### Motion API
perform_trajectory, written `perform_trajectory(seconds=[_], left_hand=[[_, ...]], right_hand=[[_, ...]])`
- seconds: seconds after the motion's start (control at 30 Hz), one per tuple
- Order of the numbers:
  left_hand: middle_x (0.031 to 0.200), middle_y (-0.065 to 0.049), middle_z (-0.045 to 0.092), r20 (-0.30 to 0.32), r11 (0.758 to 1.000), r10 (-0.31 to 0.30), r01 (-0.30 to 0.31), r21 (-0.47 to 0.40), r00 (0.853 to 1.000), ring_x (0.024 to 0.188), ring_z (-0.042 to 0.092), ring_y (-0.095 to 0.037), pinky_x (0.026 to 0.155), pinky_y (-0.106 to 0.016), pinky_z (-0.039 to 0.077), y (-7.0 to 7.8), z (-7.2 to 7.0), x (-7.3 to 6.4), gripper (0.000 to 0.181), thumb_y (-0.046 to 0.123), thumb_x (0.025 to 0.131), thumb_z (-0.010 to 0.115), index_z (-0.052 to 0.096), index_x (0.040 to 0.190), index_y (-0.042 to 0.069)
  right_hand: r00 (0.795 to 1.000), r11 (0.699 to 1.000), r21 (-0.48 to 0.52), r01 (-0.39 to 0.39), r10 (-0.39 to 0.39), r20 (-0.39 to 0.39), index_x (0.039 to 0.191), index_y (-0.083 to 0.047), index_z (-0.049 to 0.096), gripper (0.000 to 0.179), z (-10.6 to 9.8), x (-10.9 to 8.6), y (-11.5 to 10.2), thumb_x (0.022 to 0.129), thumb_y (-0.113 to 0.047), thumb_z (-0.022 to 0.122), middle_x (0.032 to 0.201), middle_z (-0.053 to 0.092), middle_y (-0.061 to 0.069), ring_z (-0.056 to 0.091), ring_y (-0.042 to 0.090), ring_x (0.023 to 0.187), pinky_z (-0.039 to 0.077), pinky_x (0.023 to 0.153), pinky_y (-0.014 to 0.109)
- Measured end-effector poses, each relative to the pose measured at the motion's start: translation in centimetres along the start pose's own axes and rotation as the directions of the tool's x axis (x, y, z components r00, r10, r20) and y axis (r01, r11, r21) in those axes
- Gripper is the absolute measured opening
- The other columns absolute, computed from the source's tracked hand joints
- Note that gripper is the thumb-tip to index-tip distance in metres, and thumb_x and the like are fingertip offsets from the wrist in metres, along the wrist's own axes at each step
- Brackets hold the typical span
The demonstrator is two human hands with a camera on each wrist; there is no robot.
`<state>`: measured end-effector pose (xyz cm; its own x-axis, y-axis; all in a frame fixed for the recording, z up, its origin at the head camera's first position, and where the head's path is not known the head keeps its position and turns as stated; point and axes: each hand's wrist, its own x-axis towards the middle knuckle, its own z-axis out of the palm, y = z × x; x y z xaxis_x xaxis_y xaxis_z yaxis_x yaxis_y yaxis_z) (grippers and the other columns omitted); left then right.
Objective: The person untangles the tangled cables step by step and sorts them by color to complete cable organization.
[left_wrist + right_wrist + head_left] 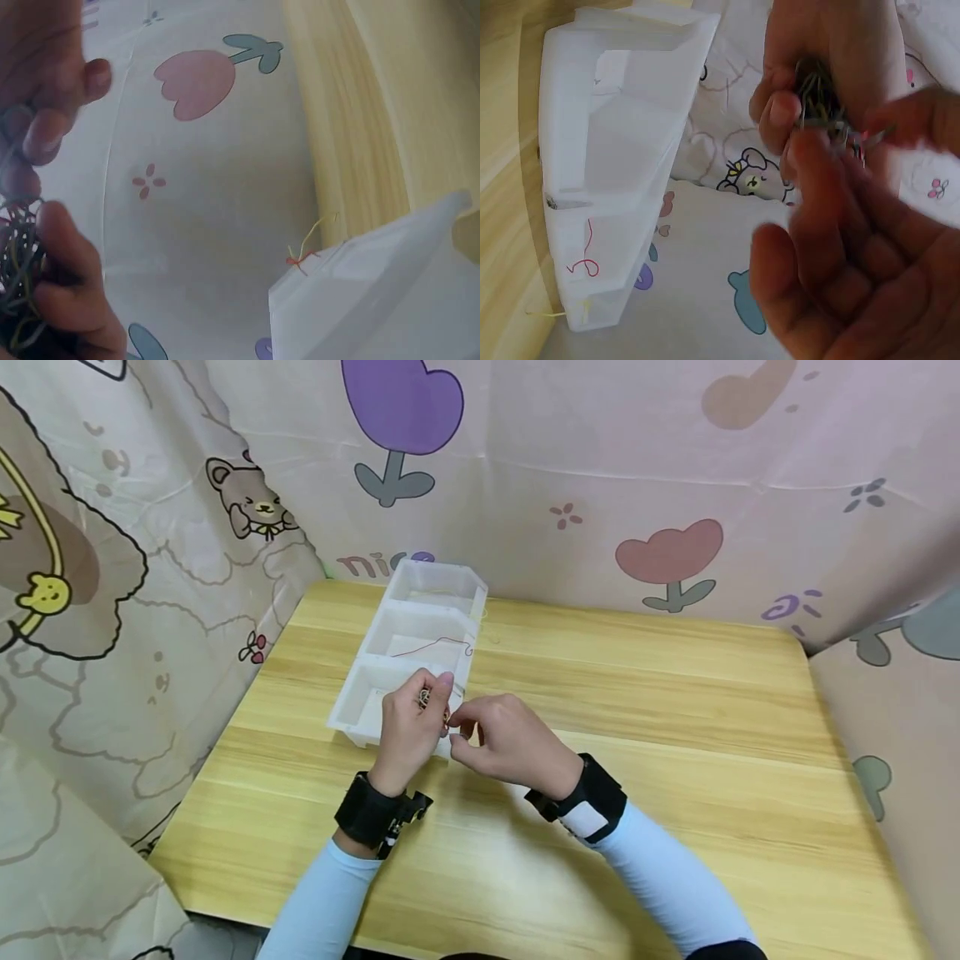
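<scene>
My left hand (411, 722) holds a tangle of thin wires (21, 262), mostly grey and yellowish with a little red. It is above the front compartment of the white three-compartment bin (347, 700). From the right, my right hand (517, 745) meets the bundle, its curled fingertips pinching at the strands. In the right wrist view the pinched strands are partly hidden behind the fingers. A red wire (438, 642) lies in the middle compartment, its curled end near the side wall. Beside the far compartment, a yellow wire (546, 313) pokes out over the edge.
The bin stands lengthwise on a wood-grain table (645, 693), left of the middle. A printed curtain (540, 452) hangs close behind the table and along both sides. Black bands with small devices are strapped round both wrists.
</scene>
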<state>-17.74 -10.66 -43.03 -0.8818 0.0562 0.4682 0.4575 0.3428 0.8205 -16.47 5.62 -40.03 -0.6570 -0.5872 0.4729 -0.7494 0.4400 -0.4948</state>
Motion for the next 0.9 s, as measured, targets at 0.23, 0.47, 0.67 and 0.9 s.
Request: perform_trajectory(seconds=[0.23, 0.47, 0.67, 0.9], left_hand=[[0.051, 0.009, 0.051, -0.036, 0.994, 0.057, -0.053, 0.098, 0.998, 0.036, 0.039, -0.004, 0.031, -0.027, 0.029, 0.2, 0.9, 0.1, 0.033, 0.036, 0.097, 0.049, 0.051, 0.069, 0.018], [0.046, 0.013, 0.051, -0.039, 0.986, 0.131, -0.126, 0.105, 0.991, 0.033, 0.035, -0.002, 0.028, -0.026, 0.023, 0.2, 1.0, 0.4, 0.040, 0.033, 0.094, 0.053, 0.056, 0.057, 0.019], [0.042, 0.010, 0.037, -0.136, 0.976, 0.209, -0.198, 0.091, 0.968, 0.033, 0.024, -0.006, 0.032, -0.025, 0.017, 0.1, 0.8, 0.5, 0.040, 0.021, 0.095, 0.053, 0.047, 0.055, 0.017], [0.044, 0.007, 0.029, -0.150, 0.975, 0.198, -0.180, 0.126, 0.969, 0.035, 0.024, -0.007, 0.034, -0.027, 0.018, 0.5, 2.0, 0.3, 0.043, 0.027, 0.098, 0.047, 0.039, 0.056, 0.018]], right_hand=[[1.000, 1.000, -0.026, 0.014, -0.014, -0.026, 0.073, -0.014, 0.060, 0.016, -0.1, -0.5, 0.4, 0.087, -0.019, 0.065, 0.066, 0.051, -0.010, 0.043, 0.001, 0.058, 0.042, 0.052, 0.020], [0.997, 0.995, -0.082, 0.056, -0.060, -0.052, 0.079, -0.011, 0.060, 0.012, -1.1, -2.1, 1.5, 0.089, -0.017, 0.064, 0.071, 0.050, -0.006, 0.043, 0.003, 0.062, 0.043, 0.054, 0.022], [0.993, 0.996, -0.083, -0.013, 0.003, -0.117, 0.080, -0.013, 0.061, 0.009, -3.1, -4.0, 2.6, 0.089, -0.016, 0.064, 0.072, 0.051, -0.007, 0.043, 0.003, 0.060, 0.042, 0.049, 0.025], [0.986, 0.985, -0.174, -0.015, -0.014, -0.164, 0.094, -0.005, 0.066, 0.020, -3.4, -4.6, 3.0, 0.088, -0.025, 0.063, 0.086, 0.063, 0.002, 0.056, 0.011, 0.078, 0.052, 0.065, 0.032]])
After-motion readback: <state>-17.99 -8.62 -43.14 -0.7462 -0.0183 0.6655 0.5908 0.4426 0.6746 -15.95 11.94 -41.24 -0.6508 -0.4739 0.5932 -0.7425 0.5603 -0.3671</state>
